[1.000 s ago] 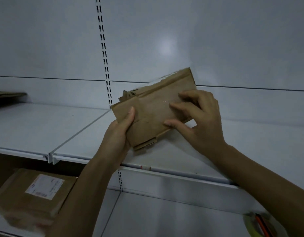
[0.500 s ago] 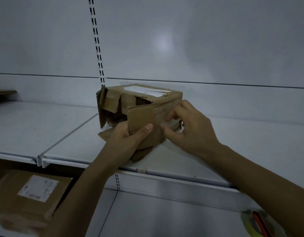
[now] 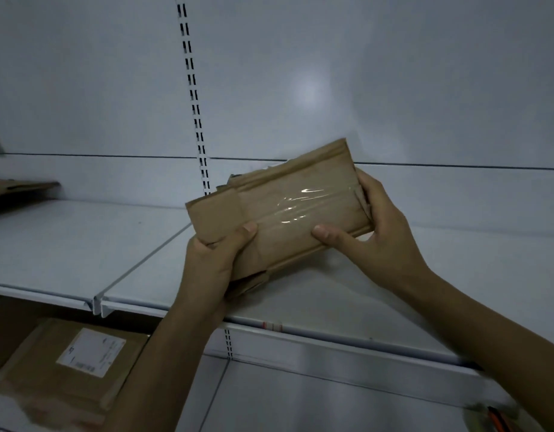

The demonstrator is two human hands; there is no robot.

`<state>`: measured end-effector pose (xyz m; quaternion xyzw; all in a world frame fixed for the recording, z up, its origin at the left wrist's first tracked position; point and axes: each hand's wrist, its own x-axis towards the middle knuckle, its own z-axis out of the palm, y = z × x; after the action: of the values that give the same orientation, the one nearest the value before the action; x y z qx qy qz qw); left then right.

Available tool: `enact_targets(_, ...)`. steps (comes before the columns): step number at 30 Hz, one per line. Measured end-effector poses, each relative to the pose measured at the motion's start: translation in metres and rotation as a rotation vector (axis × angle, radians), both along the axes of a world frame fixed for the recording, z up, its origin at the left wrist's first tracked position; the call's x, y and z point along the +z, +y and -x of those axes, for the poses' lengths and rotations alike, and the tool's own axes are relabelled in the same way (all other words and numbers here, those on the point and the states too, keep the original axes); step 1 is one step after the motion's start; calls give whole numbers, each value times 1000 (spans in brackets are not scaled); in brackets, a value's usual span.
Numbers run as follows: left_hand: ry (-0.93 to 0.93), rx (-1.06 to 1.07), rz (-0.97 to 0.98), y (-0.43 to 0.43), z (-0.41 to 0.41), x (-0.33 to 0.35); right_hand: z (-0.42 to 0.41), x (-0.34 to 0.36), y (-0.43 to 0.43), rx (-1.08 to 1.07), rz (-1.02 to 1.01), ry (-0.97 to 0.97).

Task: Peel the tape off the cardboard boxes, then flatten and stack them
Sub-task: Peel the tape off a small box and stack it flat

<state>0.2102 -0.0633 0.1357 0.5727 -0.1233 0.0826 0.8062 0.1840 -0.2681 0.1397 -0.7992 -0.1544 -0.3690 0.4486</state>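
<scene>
Since having it open half a second ago, has squashed the cardboard box [image 3: 285, 222] flat, clear tape [image 3: 303, 204] across its face seemingly yet to peel, grip of left hand [image 3: 213, 260] and right hand [image 3: 381, 232] clamping its ends, above the white shelf [image 3: 425, 291].

Box [image 3: 288, 210]: centre of frame, held above the shelf [image 3: 66, 244], right end higher.
Tape [image 3: 303, 204]: on the box's near face, right of middle.
Left hand [image 3: 213, 263]: at the box's lower left end, thumb on the near face.
Right hand [image 3: 378, 232]: round the box's right end.
Flat cardboard [image 3: 19, 185]: on the shelf, far left edge.
Parcel [image 3: 60, 378]: lower left, below the shelf.
Slotted upright [image 3: 193, 88]: behind the box, upper centre.
</scene>
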Motion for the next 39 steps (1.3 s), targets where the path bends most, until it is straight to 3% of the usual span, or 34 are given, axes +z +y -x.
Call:
enact_targets(7,29,-45,107,5,1,2,5,3,1,-67,118,-208)
enact_targets(13,17,-35,105,3,2,1,4,2,-2,-142,164,-267)
enact_targets(20,-91,149,27,-2,4,-3,7,9,-22,-354,476,-526)
enact_targets(25,-174,228,-29,-7,9,-3,5,7,-35,-354,659,-549)
enact_targets(32,-296,244,-161,-5,7,-8,9,6,-36,-345,701,-583)
enact_targets(39,-271,210,-111,-5,7,-6,12,12,-32,-558,1071,-818)
